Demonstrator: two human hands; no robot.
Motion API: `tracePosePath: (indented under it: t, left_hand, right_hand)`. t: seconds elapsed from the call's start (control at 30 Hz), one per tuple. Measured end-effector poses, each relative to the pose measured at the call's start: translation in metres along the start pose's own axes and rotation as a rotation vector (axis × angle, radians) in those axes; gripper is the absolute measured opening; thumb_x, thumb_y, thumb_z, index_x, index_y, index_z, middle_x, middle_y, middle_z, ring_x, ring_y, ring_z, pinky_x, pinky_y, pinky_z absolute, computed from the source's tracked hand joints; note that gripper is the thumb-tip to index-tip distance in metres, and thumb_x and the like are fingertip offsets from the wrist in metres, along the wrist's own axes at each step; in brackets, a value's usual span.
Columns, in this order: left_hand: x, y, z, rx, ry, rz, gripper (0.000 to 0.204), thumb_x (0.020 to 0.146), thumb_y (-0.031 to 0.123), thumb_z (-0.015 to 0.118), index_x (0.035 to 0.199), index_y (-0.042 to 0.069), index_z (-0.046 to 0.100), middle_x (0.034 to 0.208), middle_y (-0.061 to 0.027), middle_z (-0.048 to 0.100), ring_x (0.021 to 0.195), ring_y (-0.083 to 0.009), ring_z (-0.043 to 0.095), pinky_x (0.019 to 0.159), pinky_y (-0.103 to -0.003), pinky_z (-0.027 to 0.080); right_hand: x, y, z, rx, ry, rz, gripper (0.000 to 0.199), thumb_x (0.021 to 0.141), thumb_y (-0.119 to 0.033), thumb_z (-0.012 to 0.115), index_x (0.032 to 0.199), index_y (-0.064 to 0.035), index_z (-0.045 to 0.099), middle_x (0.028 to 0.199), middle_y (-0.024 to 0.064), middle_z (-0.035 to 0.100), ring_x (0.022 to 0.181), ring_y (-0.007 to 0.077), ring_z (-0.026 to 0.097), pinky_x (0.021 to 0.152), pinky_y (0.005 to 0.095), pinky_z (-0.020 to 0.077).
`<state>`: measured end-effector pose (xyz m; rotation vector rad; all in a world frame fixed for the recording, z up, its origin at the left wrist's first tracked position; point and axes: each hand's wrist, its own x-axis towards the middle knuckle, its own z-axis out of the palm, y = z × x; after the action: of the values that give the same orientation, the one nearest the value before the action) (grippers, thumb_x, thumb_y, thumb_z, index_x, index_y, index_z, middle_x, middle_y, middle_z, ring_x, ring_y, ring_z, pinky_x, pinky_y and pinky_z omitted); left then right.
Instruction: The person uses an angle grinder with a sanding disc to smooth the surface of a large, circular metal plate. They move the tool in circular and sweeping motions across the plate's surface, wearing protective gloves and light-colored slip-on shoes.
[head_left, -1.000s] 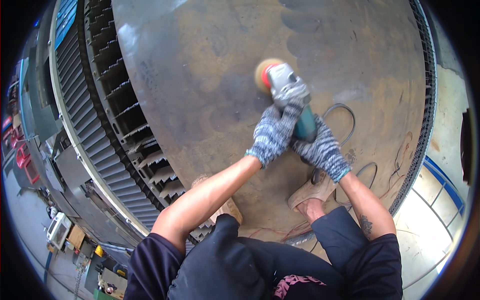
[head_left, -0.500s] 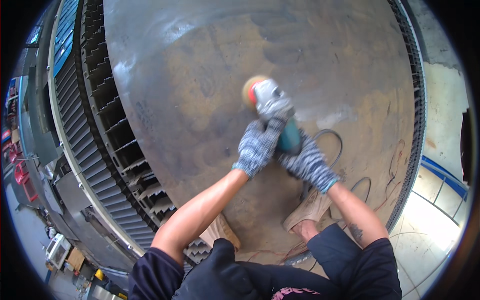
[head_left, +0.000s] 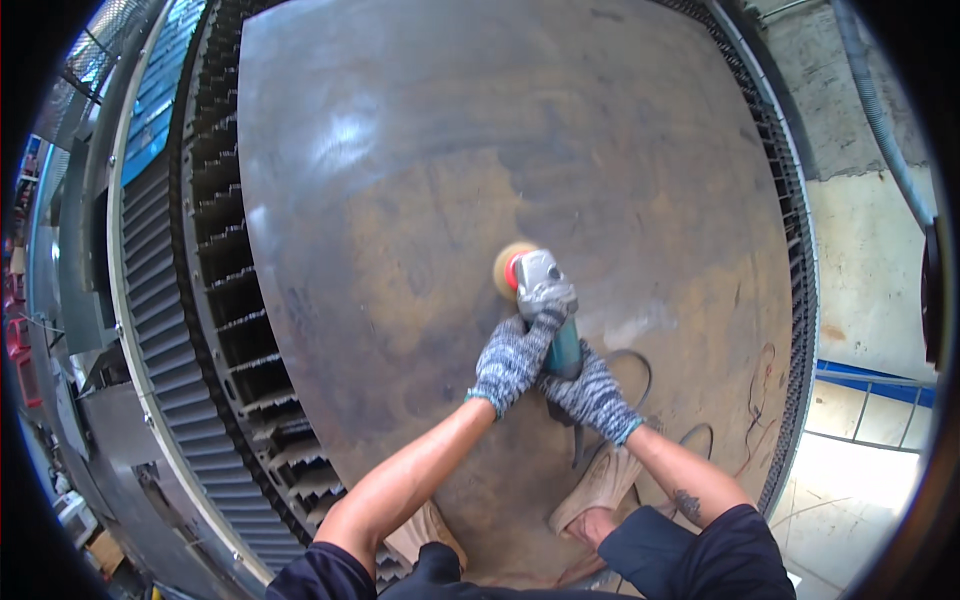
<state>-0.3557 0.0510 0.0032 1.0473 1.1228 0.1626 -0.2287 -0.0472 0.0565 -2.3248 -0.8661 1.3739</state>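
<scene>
An angle grinder (head_left: 566, 350) with a teal body, a silver head and a blurred tan disc (head_left: 513, 270) with a red centre is held low over a large brown-grey metal sheet (head_left: 430, 250). My left hand (head_left: 512, 362), in a grey-and-white knit glove, is wrapped round the grinder just behind its head. Gloved alike, my right hand (head_left: 592, 394) grips the rear of the body, its fingers partly hidden. The disc's rim lies at or just above the sheet; I cannot tell whether it touches.
A black power cord (head_left: 645, 375) curls on the sheet to the right, near thin reddish wires (head_left: 762, 385). My tan shoes (head_left: 598, 490) stand on the near part of the sheet. Slatted, toothed supports (head_left: 245, 325) run along the left edge; a pale tiled floor (head_left: 850, 480) lies right.
The view has tilted forward, so the sheet's far part shows and everything sits lower in the picture. Both hands keep their hold on the grinder, whose head is slightly closer to my feet.
</scene>
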Motion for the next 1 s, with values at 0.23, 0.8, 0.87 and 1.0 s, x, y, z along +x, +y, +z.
tracePosePath:
  t: [0.23,0.8,0.87,1.0]
  left_hand:
    - [-0.058,-0.114,0.058,-0.54,-0.27,0.023,0.066,0.093,0.052,0.071,0.135,0.003,0.057,0.127,-0.0196,0.067,0.117,-0.0348,0.065,0.101,-0.043,0.051]
    - [-0.064,-0.081,0.052,-0.671,-0.422,-0.123,0.063,0.088,0.033,0.084,0.135,0.005,0.053,0.111,-0.0091,0.069,0.086,-0.0151,0.069,0.075,-0.033,0.059]
    - [-0.05,-0.064,0.054,-0.596,-0.433,-0.245,0.061,0.084,0.032,0.087,0.129,0.006,0.057,0.1,-0.0088,0.071,0.08,-0.0163,0.07,0.07,-0.034,0.06]
    - [-0.036,-0.077,0.059,-0.699,-0.322,-0.115,0.054,0.083,0.032,0.088,0.123,0.006,0.063,0.097,-0.0073,0.073,0.083,-0.018,0.07,0.071,-0.036,0.061]
  right_hand:
    - [-0.032,0.028,0.007,-0.148,0.088,0.014,0.077,0.08,-0.046,0.083,0.138,-0.0015,0.056,0.12,0.0224,0.072,0.11,0.0325,0.071,0.097,0.0413,0.0554]
    - [0.052,-0.056,0.014,-0.277,0.446,-0.006,0.1,0.072,-0.046,0.089,0.148,-0.0046,0.039,0.127,0.0205,0.069,0.118,0.0374,0.068,0.1,0.0444,0.0538]
    - [0.075,-0.044,0.006,-0.196,0.474,0.028,0.101,0.072,-0.047,0.089,0.149,-0.0056,0.038,0.128,0.0199,0.069,0.117,0.0379,0.068,0.101,0.0437,0.0535]
    - [0.072,-0.084,0.027,-0.305,0.346,-0.049,0.085,0.072,-0.033,0.092,0.135,-0.0037,0.043,0.117,0.0192,0.069,0.107,0.0296,0.069,0.094,0.0418,0.0546]
